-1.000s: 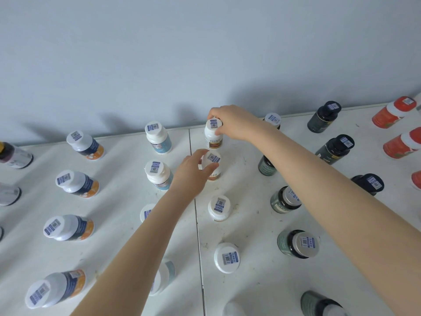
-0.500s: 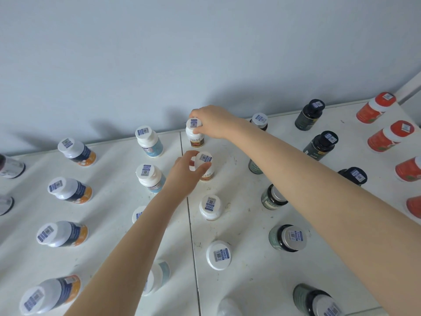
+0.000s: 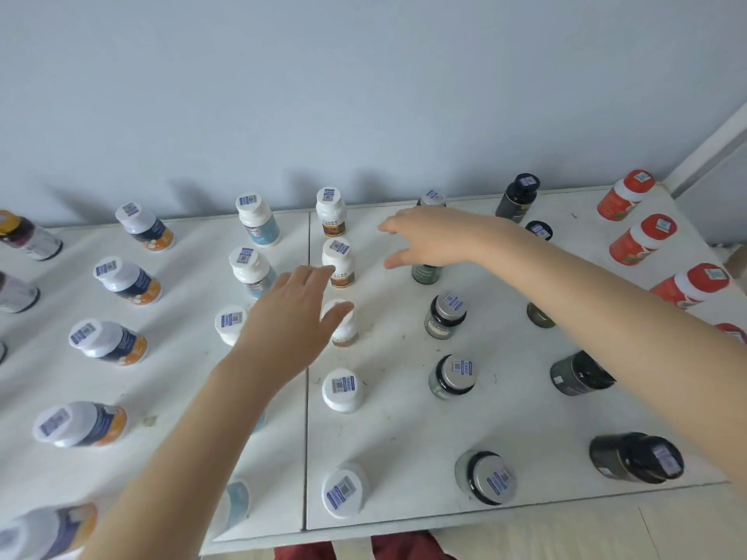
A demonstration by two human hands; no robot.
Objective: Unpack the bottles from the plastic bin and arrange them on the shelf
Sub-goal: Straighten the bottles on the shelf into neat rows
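Note:
Two small white bottles with brown labels stand upright in the middle column of the white shelf: the back bottle by the wall, the second bottle just in front of it. My right hand hovers open to the right of both, fingers spread, touching neither. My left hand is open below and left of the second bottle, fingertips close to its cap, and partly hides a third white bottle.
Rows of upright bottles cover the shelf: white-and-orange ones at left, light-blue-labelled ones, dark green jars, black bottles and red bottles at right. The grey wall lies behind; the shelf's front edge is near me.
Both hands have let go of the two brown-labelled bottles and drawn back with fingers spread. The bottles stay standing in the middle column. The view has shifted.

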